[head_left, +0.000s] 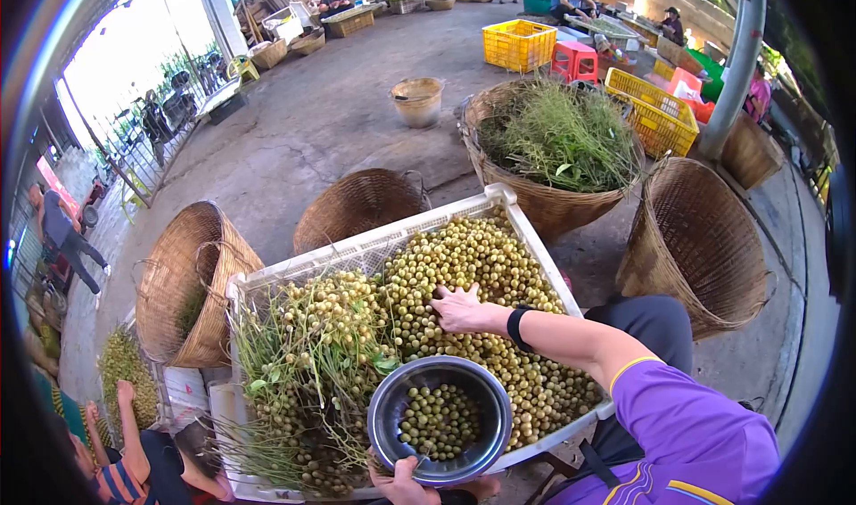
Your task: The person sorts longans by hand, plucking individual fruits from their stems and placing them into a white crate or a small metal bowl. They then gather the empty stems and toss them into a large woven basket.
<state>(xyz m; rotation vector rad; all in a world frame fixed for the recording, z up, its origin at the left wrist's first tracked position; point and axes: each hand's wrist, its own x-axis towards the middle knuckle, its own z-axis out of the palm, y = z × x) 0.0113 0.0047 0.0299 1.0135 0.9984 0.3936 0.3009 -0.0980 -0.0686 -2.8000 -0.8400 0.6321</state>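
My left hand grips the near rim of a stainless steel bowl, with some loose round fruits inside. The bowl is over the near edge of a white plastic crate. My right hand rests on a heap of loose yellow-brown round fruits on the crate's right side. Its fingers are apart, with some tips hidden among the fruits. On the left half lie fruit bunches still on green stems and leaves.
Wicker baskets stand around the crate: one on the left, one behind, one on the right, and one full of green stems. Beyond are a bucket and yellow crates. A person in stripes sits at lower left.
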